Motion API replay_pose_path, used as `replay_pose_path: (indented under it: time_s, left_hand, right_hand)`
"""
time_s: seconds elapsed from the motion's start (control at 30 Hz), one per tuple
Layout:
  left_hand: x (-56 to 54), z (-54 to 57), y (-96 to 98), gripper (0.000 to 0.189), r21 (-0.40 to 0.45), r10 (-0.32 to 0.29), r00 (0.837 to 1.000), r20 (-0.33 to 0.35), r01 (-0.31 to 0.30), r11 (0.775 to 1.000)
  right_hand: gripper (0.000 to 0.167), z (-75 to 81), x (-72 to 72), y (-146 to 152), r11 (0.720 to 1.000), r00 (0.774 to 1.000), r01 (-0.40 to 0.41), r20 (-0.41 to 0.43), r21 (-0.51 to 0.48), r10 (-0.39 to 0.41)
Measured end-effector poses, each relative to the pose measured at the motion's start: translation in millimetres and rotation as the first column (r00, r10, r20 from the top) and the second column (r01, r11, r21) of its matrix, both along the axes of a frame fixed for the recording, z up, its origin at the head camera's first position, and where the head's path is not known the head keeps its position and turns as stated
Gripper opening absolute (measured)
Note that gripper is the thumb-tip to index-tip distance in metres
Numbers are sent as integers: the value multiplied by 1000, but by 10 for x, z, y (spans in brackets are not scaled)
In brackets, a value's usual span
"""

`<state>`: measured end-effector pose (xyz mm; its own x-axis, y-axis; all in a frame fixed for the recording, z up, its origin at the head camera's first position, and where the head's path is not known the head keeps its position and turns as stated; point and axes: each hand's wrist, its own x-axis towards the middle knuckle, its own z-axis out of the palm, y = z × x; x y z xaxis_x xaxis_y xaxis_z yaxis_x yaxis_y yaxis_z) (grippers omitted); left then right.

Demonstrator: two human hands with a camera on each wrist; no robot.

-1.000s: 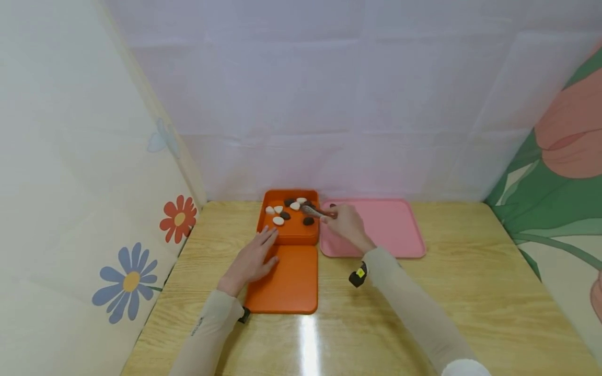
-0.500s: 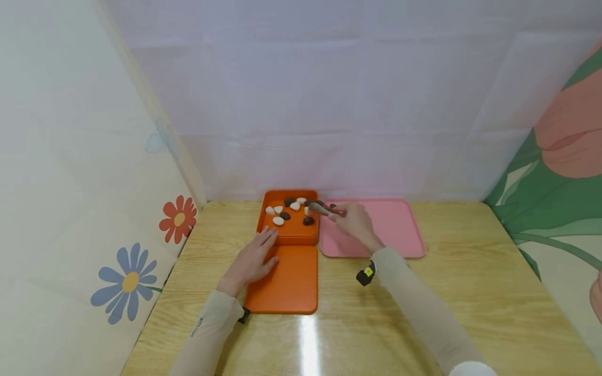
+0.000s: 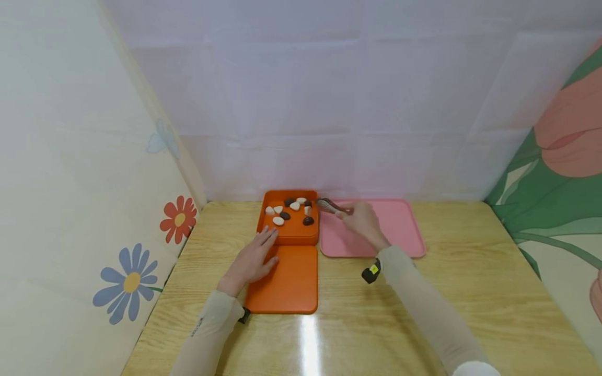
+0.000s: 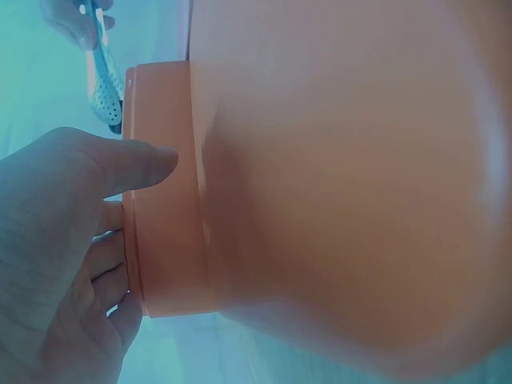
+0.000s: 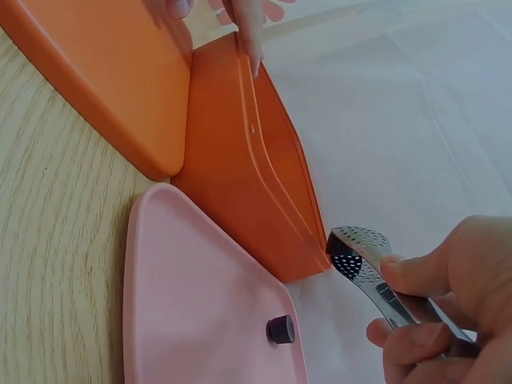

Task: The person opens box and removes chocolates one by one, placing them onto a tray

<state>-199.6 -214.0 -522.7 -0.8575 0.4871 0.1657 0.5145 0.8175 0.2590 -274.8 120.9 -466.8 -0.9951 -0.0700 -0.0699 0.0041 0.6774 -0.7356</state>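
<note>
the left hand (image 3: pixel 251 258) lies flat with fingers spread on the orange lid (image 3: pixel 289 279), its fingertips (image 4: pixel 156 164) pressed against the near wall of the orange box (image 3: pixel 290 236), which likely keeps the box from sliding on the worktop (image 3: pixel 470 292). the box holds white and dark pebbles (image 3: pixel 289 211) scattered on its floor. the right hand (image 3: pixel 362 222) pinches the handle of metal tongs (image 3: pixel 331 206) between thumb and curled fingers; the perforated tips (image 5: pixel 356 248) hang above the far left corner of the pink tray (image 3: pixel 400 224), just beside the box's right wall. whether they clamp a pebble i cannot tell. one small dark piece (image 5: pixel 281 329) sits on the tray below them. the tray lies right next to the box, so the carry is short.
</note>
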Motion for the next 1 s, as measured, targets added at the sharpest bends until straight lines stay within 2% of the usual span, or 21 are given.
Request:
replay_pose_path:
  time_s: [0.5,1.0]
  left_hand:
    - [0,12,-6,74,-13,-2,1000,-1,2,1000]
    - [12,32,-2,73,5,-10,1000,-11,10,1000]
  right_hand:
    - [33,-104,-17,136,999,998,31,-45,-6,-31]
    - [32,-147,-18,301,997,995,56,-83,44,-52]
